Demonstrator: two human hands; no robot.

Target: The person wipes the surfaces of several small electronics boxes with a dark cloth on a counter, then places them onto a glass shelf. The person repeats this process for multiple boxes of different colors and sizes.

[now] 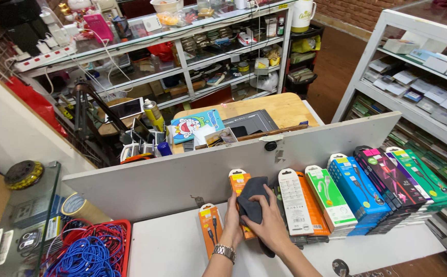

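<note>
Right hand presses a dark cloth against the orange package; left hand steadies that package (grip unclear). Boxes right of it appear untouched.

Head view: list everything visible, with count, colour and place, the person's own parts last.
Cloth: one, dark grey, pressed on an orange package.
Orange package: one, upright under the cloth against the white board.
Second orange package: one, left of the hands.
Boxed cables: a row, white, orange, green, blue, black-pink, right along the board.
Red basket: one, blue and red cables inside, bottom left.
Tape roll: one, tan, beside the basket.
Spray can: one, yellow, behind the board.
Left hand: wristwatch, on the package.
Right hand: holding the cloth.
</note>
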